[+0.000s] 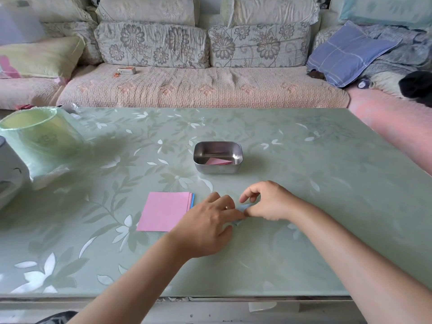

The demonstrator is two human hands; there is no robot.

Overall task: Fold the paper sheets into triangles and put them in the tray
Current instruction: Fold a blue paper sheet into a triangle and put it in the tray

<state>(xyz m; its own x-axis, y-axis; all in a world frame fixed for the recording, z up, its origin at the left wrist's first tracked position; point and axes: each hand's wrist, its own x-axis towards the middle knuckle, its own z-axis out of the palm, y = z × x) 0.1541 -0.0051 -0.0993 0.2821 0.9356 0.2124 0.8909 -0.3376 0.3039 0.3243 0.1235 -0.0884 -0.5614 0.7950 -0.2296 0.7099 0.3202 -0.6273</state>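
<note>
One wide-angle camera on the person's head looks forward and down over the tabletop from close range. Both forearms enter from the bottom edge, at 7 and 5 o'clock. The left hand and right hand meet on a blue paper just below centre. The tray lies at 12 o'clock from them. Beyond it, the sofa fills the top of the frame.

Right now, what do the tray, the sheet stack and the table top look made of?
Tray: metal, likely stainless steel; silver walls with bright glints. Sheet stack: thin matte paper, pink on top, blue edge showing; crisp flat corners. Blue sheet being folded: paper too. Table top: glossy floral covering, plastic or glass, can't tell which; it shows soft glare.
</note>
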